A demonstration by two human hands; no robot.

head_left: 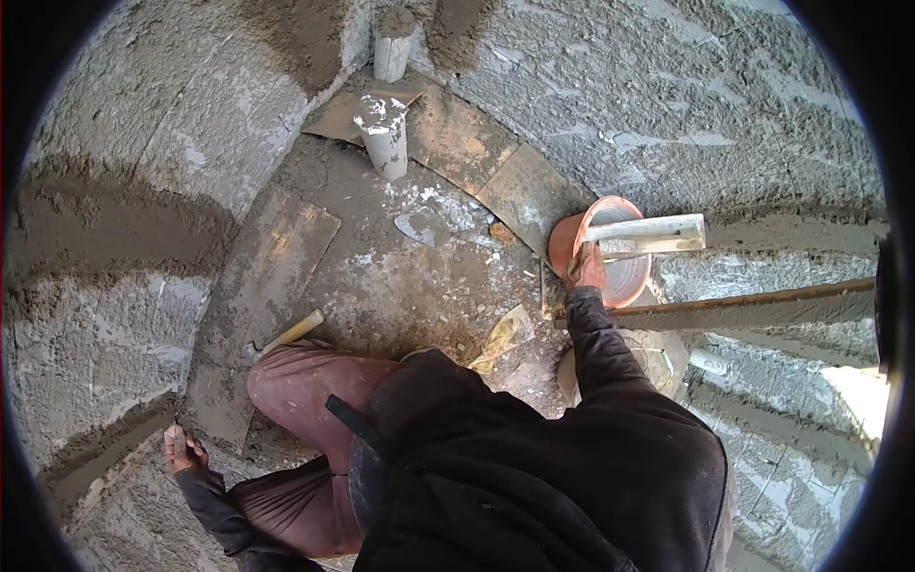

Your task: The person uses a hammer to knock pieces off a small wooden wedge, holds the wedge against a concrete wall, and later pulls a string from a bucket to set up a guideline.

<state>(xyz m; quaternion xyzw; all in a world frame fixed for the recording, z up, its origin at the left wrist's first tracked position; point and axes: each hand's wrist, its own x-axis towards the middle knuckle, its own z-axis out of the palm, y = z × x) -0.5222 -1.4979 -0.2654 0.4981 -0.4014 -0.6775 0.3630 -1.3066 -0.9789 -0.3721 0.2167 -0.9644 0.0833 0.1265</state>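
Observation:
My right hand (pixel 586 267) grips the handle of a long, pale-smeared plastering trowel (pixel 658 232). Its blade lies across the mouth of an orange plastic bucket (pixel 564 238), whose inner wall is coated whitish. Far to the left, my left hand (pixel 181 448) is raised near the rough wall with its fingers drawn together. Something pale shows at those fingertips, too small to name. Beside my bent knee rests a tool with a wooden handle (pixel 301 327) and a small metal head, partly hidden by the knee.
A mortar-coated straight board (pixel 734 310) juts in from the right, below the bucket. Two pale cylinders, one (pixel 386 143) on the floor, stand at the back. Flat boards (pixel 467 143) line the wall's foot. Rubble and a yellowish plastic scrap (pixel 505 336) litter the floor.

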